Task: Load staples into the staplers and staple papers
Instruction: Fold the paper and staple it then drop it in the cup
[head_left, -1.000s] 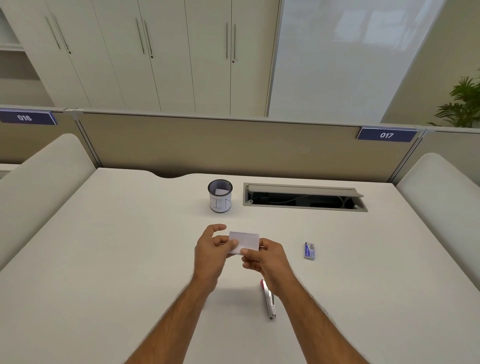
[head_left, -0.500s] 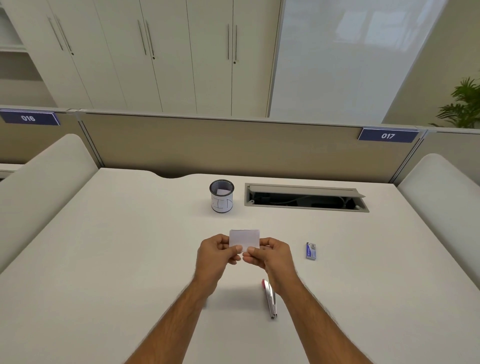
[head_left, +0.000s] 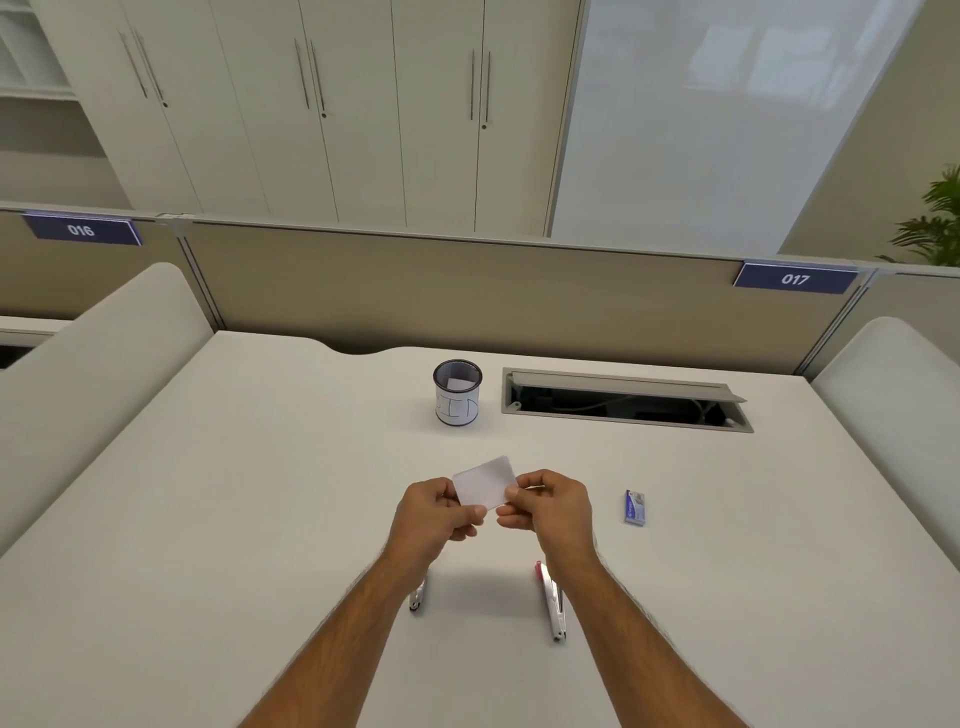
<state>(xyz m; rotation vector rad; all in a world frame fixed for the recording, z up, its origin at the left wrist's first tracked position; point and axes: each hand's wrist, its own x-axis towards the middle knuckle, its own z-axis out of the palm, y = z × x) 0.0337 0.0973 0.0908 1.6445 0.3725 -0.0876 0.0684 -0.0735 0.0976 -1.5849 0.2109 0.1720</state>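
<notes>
In the head view, just below the middle of the frame, the left hand (head_left: 434, 512) and the right hand (head_left: 550, 503) each pinch a lower corner of a small white paper (head_left: 484, 481), held up off the desk (head_left: 208, 519) and tilted. Two staplers lie below: the pink stapler (head_left: 550, 600) beside the right forearm, and a second stapler (head_left: 417, 597) mostly hidden under the left wrist. The staple box (head_left: 634, 507) sits well apart at centre right, the mesh pen cup (head_left: 457, 392) further up. The risk, as I judge it, is the sheets (if there is more than one, which I cannot tell) sliding out of line when one hand lets go to reach a stapler. A forearm could also knock either stapler.
</notes>
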